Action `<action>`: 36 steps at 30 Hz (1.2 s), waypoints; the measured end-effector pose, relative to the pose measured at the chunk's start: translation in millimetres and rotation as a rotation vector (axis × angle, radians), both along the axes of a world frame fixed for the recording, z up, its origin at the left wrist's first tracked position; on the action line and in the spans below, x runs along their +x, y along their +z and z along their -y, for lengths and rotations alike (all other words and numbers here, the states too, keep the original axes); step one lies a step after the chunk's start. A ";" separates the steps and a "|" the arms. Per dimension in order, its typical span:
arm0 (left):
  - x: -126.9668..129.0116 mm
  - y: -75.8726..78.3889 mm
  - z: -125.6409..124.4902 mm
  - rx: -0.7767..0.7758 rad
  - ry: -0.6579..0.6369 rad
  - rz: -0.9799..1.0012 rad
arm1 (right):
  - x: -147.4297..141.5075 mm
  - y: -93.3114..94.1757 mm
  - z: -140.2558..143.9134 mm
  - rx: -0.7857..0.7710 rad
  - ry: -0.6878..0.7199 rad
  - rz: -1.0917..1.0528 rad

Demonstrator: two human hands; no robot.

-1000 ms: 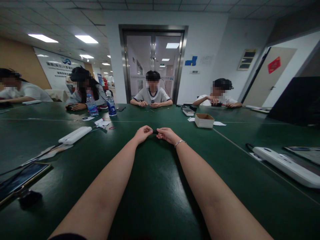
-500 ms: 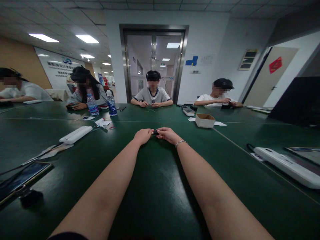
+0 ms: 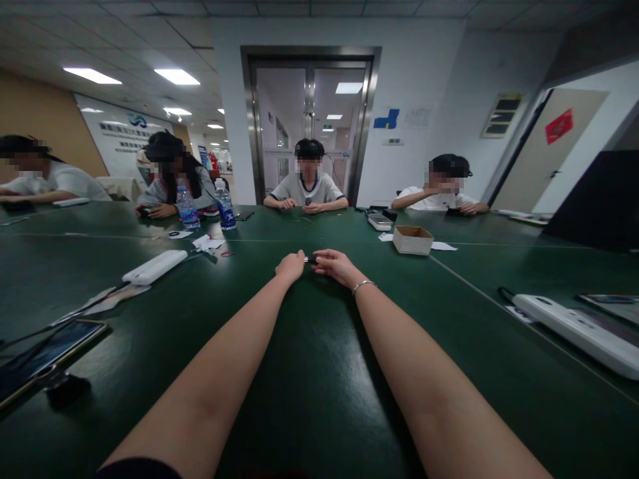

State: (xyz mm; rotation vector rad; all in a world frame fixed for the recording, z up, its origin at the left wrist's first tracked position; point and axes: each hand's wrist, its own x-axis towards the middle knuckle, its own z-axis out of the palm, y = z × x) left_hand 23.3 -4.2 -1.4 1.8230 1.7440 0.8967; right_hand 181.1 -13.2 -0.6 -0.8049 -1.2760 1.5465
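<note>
Left hand (image 3: 290, 266) & right hand (image 3: 337, 265) meet fingertip to fingertip mid-worktop (image 3: 309, 372), both pinching a small black item (image 3: 311, 259) btwn them, too small to ID; open cardboard box (image 3: 412, 239) sits nearby toward far right edge.

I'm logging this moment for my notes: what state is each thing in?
left hand: pinching the small dark object
right hand: pinching its other end
small dark object: held between both hands
cardboard box: open
two water bottles: upright
phone: flat, screen up
glass doors: shut
</note>
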 end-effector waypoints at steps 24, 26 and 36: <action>-14.5 -6.2 2.7 0.123 -0.175 0.050 | -3.4 3.1 0.4 -0.081 -0.047 -0.007; -14.0 -9.0 -0.8 0.148 -0.192 0.105 | -3.3 3.3 0.7 -0.075 -0.036 -0.008; -16.8 -13.6 -8.0 0.107 -0.260 0.147 | -2.1 1.0 -1.9 -0.059 -0.006 0.019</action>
